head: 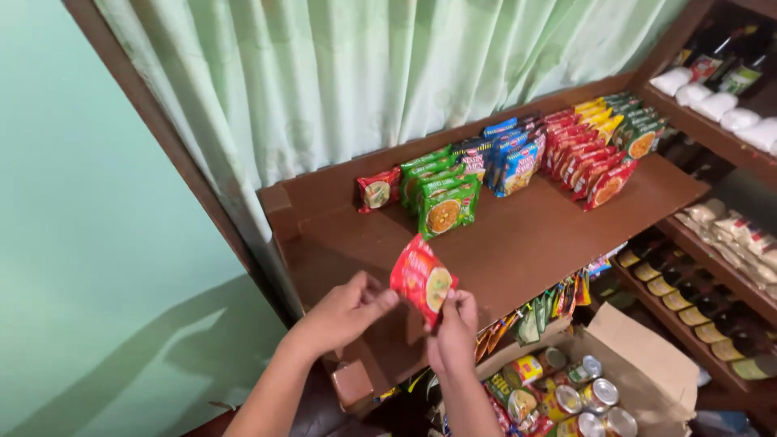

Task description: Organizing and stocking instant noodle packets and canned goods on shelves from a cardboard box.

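A red noodle packet (422, 280) is held up between both hands above the front of a brown wooden shelf (534, 235). My left hand (346, 311) pinches its left edge. My right hand (453, 330) grips its lower right corner. At the back of the shelf stand rows of packets: a single red one (378, 191), green ones (441, 197), blue ones (508, 155), and red ones (588, 162) with yellow and green ones behind them at the far right.
A pale green curtain (364, 73) hangs behind the shelf. An open cardboard box (639, 364) with several tins stands below at the right. Side shelves at the right hold white pouches (716, 105) and bottles with yellow caps (696, 307). Sachets hang under the shelf's front edge.
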